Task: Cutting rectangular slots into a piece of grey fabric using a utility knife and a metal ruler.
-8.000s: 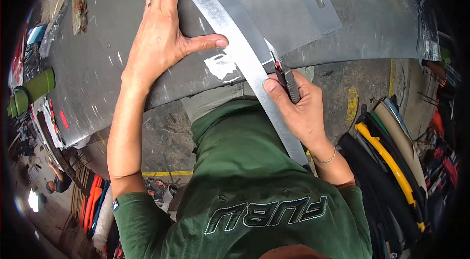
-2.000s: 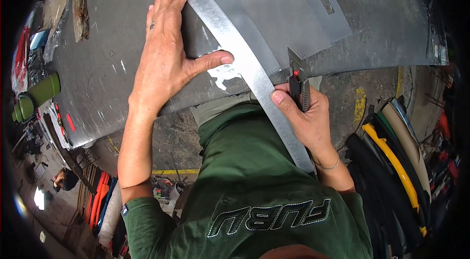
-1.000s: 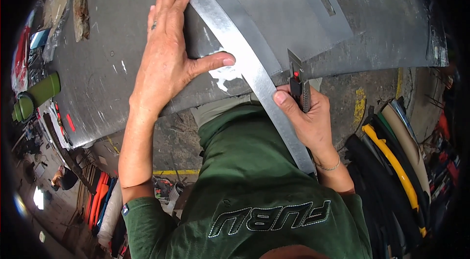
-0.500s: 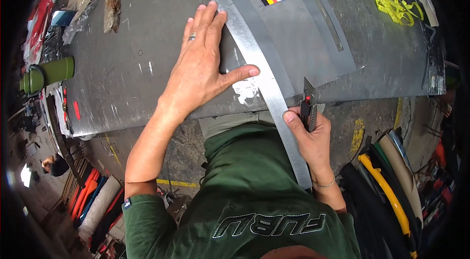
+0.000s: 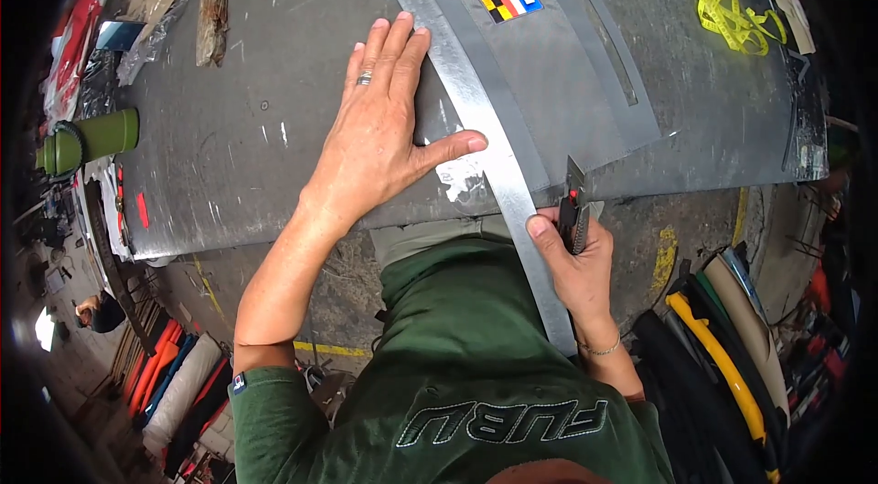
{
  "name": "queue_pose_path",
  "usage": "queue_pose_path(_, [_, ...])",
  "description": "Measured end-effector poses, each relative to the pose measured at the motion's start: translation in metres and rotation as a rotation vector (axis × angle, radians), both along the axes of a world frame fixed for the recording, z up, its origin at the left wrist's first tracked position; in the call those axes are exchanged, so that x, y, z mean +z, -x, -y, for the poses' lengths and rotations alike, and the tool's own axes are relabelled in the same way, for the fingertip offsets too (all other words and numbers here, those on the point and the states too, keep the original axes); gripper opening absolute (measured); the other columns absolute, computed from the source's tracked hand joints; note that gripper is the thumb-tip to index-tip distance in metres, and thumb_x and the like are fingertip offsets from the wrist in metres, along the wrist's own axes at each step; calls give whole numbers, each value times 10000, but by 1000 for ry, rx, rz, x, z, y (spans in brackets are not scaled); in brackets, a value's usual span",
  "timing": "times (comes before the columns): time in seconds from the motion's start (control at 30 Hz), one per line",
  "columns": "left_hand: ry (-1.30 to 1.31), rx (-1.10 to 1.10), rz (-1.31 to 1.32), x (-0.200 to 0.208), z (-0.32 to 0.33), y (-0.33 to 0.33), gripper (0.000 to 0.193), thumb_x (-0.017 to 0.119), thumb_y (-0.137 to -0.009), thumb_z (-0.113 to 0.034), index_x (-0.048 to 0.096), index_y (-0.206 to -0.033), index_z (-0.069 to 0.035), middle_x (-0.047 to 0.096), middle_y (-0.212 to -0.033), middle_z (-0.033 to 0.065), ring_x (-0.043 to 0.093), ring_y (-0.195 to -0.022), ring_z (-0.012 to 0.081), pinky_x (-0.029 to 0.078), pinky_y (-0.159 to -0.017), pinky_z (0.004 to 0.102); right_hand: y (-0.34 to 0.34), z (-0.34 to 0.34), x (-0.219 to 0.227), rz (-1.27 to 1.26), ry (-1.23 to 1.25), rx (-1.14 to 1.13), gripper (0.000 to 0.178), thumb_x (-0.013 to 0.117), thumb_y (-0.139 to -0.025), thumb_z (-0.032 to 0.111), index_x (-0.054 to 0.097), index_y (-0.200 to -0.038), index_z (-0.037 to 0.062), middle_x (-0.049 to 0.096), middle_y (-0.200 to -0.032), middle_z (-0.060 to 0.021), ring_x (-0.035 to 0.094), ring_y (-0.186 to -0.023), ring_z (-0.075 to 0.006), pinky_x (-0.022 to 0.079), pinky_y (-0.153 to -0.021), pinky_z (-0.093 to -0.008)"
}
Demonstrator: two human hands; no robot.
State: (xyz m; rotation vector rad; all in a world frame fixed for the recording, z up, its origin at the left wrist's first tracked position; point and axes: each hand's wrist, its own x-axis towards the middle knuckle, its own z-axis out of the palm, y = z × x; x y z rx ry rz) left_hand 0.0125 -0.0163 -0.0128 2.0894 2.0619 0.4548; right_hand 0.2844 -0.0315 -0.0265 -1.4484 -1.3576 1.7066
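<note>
A long metal straightedge (image 5: pixel 460 81) runs slantwise over the table and past its near edge, beside my body. It lies along the left side of a grey fabric panel (image 5: pixel 558 86), which has a colourful checked and striped patch (image 5: pixel 511 3) and a narrow dark slot. My left hand (image 5: pixel 373 138) is spread, fingers at the straightedge's left edge and thumb on top of it. Just off the near table edge, my right hand (image 5: pixel 583 266) grips a utility knife (image 5: pixel 572 208), its blade pointing away from me near the panel's near edge. My right thumb touches the straightedge.
The dark worktable (image 5: pixel 238 155) bears a green bottle (image 5: pixel 96 138) at left, a wooden stick (image 5: pixel 214 8) at far left and a yellow tape measure (image 5: pixel 732 17) at far right. Fabric rolls (image 5: pixel 722 356) stand at lower right, others (image 5: pixel 183 388) at lower left, near another person (image 5: pixel 101 310).
The panel, straightedge and table items sit slightly lower in the picture. Both hands keep their hold, and the knife remains in my right hand beside the straightedge.
</note>
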Motion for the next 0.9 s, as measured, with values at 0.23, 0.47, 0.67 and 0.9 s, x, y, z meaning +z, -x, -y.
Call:
queue_pose_path(0.23, [15, 5, 4, 0, -2, 1, 1143, 817, -764, -618, 331, -1548, 57, 271, -1651, 268, 203, -1559, 433, 164, -1272, 548, 1, -1, -1, -5, -15, -2, 193, 794, -939, 165, 736, -967, -17, 640, -776, 57, 535, -717, -33, 434, -652, -219])
queue_pose_path(0.47, [7, 2, 0, -2, -1, 1, 1148, 820, -761, -612, 328, -1550, 62, 269, -1653, 266, 200, -1561, 428, 173, -1271, 546, 2, 0, -2, 4, 2, 0, 193, 796, -938, 167, 729, -961, -12, 644, -780, 55, 535, -721, -31, 433, -654, -216])
queue_pose_path(0.67, [14, 6, -4, -1, 0, -1, 1147, 834, -755, -595, 327, -1557, 50, 270, -1657, 254, 197, -1564, 423, 174, -1273, 543, 0, 2, -3, -7, -4, -10, 191, 800, -934, 163, 730, -961, -13, 650, -787, 52, 541, -725, -34, 440, -661, -218])
queue_pose_path(0.9, [11, 7, -7, 0, -1, -1, 1134, 841, -756, -581, 336, -1553, 49, 282, -1651, 257, 203, -1561, 426, 179, -1272, 541, 1, 1, -1, -19, 10, -14, 191, 800, -933, 162, 734, -967, -15, 663, -797, 44, 552, -738, -39, 453, -681, -222])
